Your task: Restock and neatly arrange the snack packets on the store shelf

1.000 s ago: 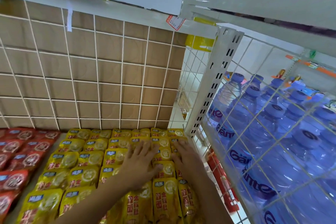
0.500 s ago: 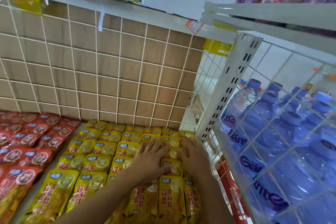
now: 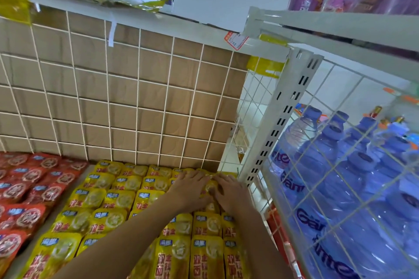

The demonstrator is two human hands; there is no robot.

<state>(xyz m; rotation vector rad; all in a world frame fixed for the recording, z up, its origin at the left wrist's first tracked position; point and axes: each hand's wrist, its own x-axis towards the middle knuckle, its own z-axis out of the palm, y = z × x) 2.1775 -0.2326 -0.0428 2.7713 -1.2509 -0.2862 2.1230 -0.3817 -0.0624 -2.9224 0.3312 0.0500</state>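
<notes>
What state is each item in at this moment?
yellow snack packets, lying flat in overlapping rows.
red snack packets, lying flat in rows, left of the yellow ones.
left hand, fingers resting on the rear yellow packets.
right hand, touching the same packets; grip unclear.
water bottles, upright and capped.

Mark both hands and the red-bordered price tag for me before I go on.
left hand (image 3: pixel 190 189): head view, on the back of the hand.
right hand (image 3: pixel 232 192): head view, on the back of the hand, behind the knuckles.
price tag (image 3: pixel 235 40): head view, on the middle of the tag's white face.
</notes>
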